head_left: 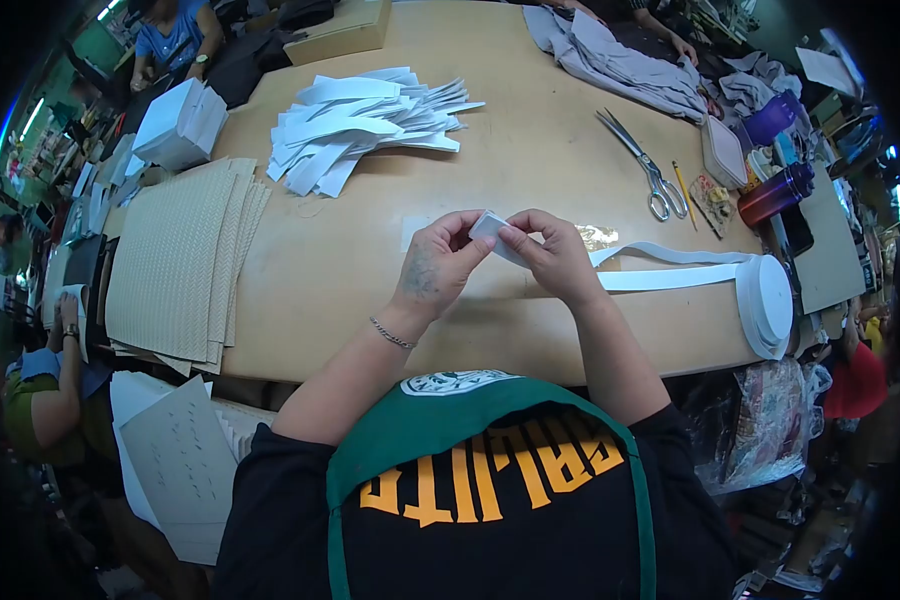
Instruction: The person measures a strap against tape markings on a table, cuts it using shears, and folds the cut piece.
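Observation:
Between both hands is the end of a white elastic band [489, 227], pinched over the middle of the table. My left hand [436, 262], with a chain bracelet at its wrist, grips it between thumb and fingers. From the other side my right hand [552, 255] pinches the same piece; its fingers partly hide how the band is folded. Two lengths of the band run from behind my right hand to a white roll [767, 305] at the table's right edge. Beyond my hands lies a heaped pile of cut white strips [365, 125].
Scissors [645, 165], a pencil [684, 196] and a dark red bottle [776, 193] lie or stand at the right. Textured beige sheets [175, 260] and a white box-like stack [181, 124] occupy the left. Grey cloth [620, 62] covers the far right, near other people's hands.

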Available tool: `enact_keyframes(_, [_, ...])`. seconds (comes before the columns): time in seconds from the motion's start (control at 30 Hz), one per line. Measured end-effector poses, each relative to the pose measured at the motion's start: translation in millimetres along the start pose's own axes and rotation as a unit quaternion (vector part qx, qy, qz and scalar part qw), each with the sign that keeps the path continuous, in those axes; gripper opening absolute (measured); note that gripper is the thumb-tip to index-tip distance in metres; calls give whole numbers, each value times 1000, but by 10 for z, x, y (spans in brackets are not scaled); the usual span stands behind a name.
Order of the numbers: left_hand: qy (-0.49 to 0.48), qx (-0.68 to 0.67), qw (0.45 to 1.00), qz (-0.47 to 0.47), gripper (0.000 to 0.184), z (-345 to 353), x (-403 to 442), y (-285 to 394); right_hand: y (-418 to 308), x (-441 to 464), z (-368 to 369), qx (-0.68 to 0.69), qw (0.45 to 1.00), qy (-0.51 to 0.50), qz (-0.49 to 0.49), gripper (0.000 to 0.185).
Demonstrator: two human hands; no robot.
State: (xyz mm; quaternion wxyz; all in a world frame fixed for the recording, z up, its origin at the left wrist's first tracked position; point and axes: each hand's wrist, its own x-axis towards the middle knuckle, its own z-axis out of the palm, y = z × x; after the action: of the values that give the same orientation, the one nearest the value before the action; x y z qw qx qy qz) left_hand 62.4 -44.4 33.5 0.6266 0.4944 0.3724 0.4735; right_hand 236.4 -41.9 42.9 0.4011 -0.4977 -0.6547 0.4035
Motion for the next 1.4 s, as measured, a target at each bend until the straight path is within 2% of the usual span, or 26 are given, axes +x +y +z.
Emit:
enact_keyframes(0.3, [25,9,999,-24,24,55,93,-34,3,81,-38,53,998,4,13,19])
enact_keyframes(0.57, [39,-3,999,-21,22,55,102,-67,81,124,-38,55,998,-23,28,24])
enact_keyframes(0.7, [31,56,998,-9,20,21,112,-97,114,136,-24,36,999,-29,24,23])
enact_keyframes(0.8, [36,121,992,23,19,57,99,-30,67,132,-2,-57,997,-32,-33,23])
enact_keyframes(0.87, [31,154,986,57,20,23,119,-79,-41,146,-14,-75,995,-69,2,24])
enact_keyframes(0.9, [58,125,989,54,19,29,129,-96,-62,133,-35,-84,993,-83,22,25])
enact_keyframes(0.93, [86,96,990,51,18,24,131,-110,-13,94,-63,-152,984,-77,-51,27])
enact_keyframes(1.07, [156,16,988,-6,16,-77,151,-191,177,-77,-434,-306,947,-81,-61,29])
enact_keyframes(1.13, [203,-3,978,-55,13,-39,146,-228,251,-153,-739,-302,947,-88,60,29])
enact_keyframes(1.17, [227,-13,971,-79,12,-30,141,-246,351,-191,-902,-350,931,-77,68,29])
enact_keyframes(1.27, [257,-45,961,-93,11,-67,162,-389,510,-364,-1311,-378,919,-34,109,25])
enact_keyframes(1.4, [279,-72,953,-91,9,-74,152,-480,706,-476,-1611,-355,926,-10,131,21])
